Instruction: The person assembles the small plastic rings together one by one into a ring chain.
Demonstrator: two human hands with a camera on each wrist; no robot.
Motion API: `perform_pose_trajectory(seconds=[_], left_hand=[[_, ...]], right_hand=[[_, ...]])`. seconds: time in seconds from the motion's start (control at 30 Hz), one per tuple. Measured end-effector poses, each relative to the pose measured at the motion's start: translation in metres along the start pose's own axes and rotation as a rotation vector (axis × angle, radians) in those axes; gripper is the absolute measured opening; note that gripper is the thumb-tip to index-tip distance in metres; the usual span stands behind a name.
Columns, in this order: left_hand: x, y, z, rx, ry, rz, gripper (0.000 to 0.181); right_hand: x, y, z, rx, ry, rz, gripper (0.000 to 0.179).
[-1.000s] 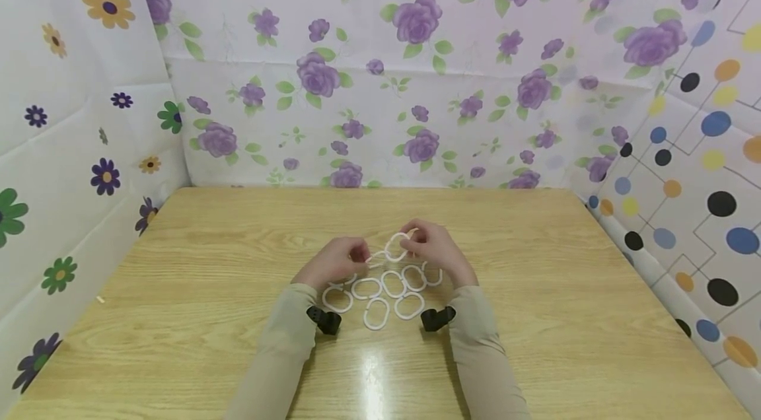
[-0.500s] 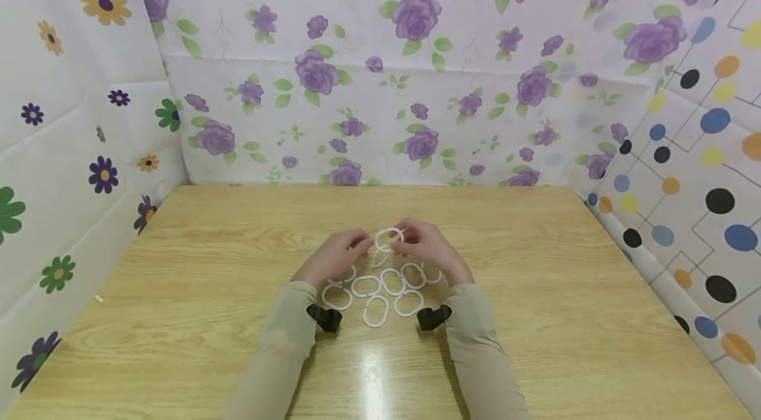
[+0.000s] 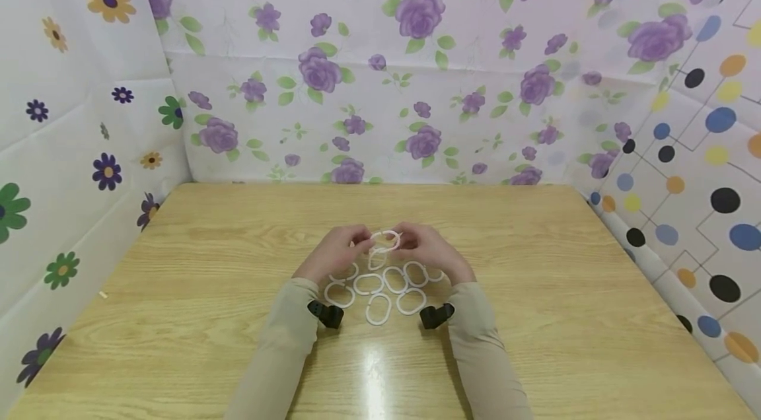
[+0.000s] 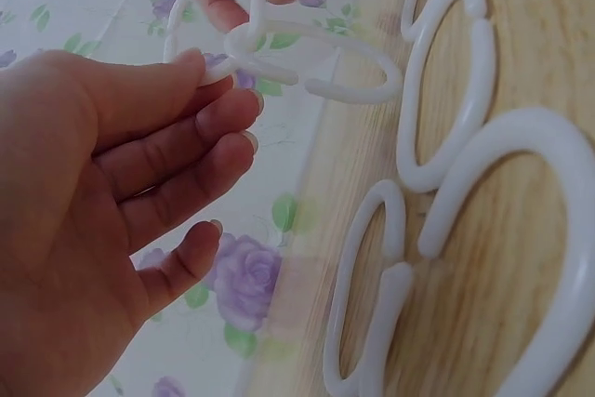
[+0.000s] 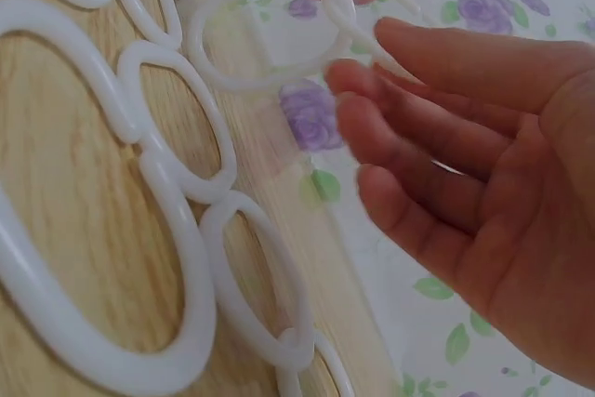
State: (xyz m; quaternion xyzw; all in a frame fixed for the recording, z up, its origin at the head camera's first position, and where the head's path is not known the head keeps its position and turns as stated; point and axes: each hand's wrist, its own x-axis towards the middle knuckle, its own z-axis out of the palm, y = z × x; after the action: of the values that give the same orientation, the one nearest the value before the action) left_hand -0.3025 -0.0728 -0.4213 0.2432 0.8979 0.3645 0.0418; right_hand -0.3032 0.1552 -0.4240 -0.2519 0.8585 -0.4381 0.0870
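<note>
Above the table, my left hand (image 3: pixel 337 252) and right hand (image 3: pixel 437 253) hold a white plastic shower curtain ring (image 3: pixel 388 250) between them, each at one side. Thumb and index finger of the left hand (image 4: pixel 121 155) pinch its edge in the left wrist view, the other fingers spread loosely. Similarly, the right hand (image 5: pixel 493 165) pinches the opposite side with thumb and index finger. A second, linked ring (image 5: pixel 198 48) hangs from the held one, its gap visible. Below lie several more white rings (image 3: pixel 378 324) on the wooden table, some overlapping or linked.
The light wooden table (image 3: pixel 535 334) reaches back to a flower-patterned sheet (image 3: pixel 357 96). Patterned sheets also stand at the left and right sides. A small pale piece (image 3: pixel 103 294) lies near the table's left edge. Both wrists carry small black cameras (image 3: pixel 436 316).
The right hand has brought the ring left, closer to the left hand, and it has turned flatter. The left hand now pinches its left side. The linked ring hangs below; the rings on the table stay put.
</note>
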Motion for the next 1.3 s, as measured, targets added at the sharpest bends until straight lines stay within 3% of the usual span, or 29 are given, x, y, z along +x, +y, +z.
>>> perform_pose_trajectory(seconds=[0.3, 0.47, 0.73, 0.87, 1.1, 1.3], left_hand=[[-0.003, -0.002, -0.006, 0.002, 0.035, 0.052, 0.014], [-0.002, -0.003, -0.005, -0.006, 0.040, 0.074, 0.013], [-0.001, -0.003, -0.005, -0.006, 0.008, 0.056, 0.013], [-0.001, -0.003, -0.006, -0.002, 0.014, 0.048, 0.013], [-0.002, 0.000, -0.010, -0.007, 0.026, 0.046, 0.014], [-0.004, -0.001, -0.011, -0.006, 0.038, 0.048, 0.015]], right_hand=[[0.002, 0.007, 0.013, -0.066, -0.177, 0.052, 0.028], [0.002, 0.008, 0.018, -0.131, -0.202, 0.022, 0.019], [-0.001, 0.006, 0.015, -0.185, -0.217, 0.001, 0.007], [-0.001, 0.009, 0.011, -0.170, -0.136, 0.029, 0.009], [0.000, 0.010, 0.005, -0.102, 0.157, 0.100, 0.011], [0.001, 0.001, 0.002, 0.076, 0.335, 0.161, 0.014]])
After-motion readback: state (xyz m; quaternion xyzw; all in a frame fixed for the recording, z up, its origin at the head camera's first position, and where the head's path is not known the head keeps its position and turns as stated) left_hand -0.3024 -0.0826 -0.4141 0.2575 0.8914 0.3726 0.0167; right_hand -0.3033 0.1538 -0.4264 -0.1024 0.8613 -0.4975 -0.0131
